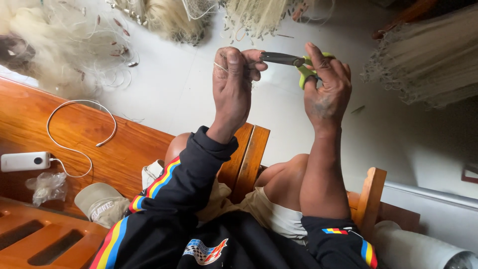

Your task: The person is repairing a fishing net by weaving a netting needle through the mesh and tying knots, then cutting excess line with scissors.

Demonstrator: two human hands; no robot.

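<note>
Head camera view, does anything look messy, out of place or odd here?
Mostly the floor: pale fishing net lies in tangled heaps, loose line trailing. On the wooden bench, a crumpled plastic bag sits by a white power bank. The green-handled scissors look intact.

One head view, looking steeply down, close over the raised hands (279, 82), knees and floor (179, 94) beyond.

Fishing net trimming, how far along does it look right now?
Done: cannot tell; no cut pieces are clearly visible. In hand: the left hand pinches a thin line while the right hand holds green-handled scissors with the blades at that pinch. Left: heaps of fishing net lie on the floor all around.
</note>
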